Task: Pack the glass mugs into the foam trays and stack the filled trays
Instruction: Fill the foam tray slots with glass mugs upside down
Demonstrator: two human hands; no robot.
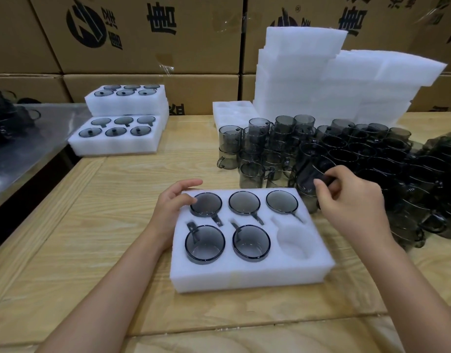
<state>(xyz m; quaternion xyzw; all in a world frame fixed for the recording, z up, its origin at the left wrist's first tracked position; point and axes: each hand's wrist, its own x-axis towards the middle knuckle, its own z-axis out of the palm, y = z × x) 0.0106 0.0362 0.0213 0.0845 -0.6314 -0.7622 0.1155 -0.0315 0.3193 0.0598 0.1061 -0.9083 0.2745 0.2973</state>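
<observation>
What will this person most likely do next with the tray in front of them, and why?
Probably the right hand lifts the mug it pinches by the handle and lowers it into the empty pocket at the near right of the foam tray. The other five pockets already hold mugs, and the left hand rests on its far left corner.

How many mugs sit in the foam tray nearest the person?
5 mugs in the foam tray: far row left, middle, right; near row left, middle. Near-right pocket is empty.
</observation>
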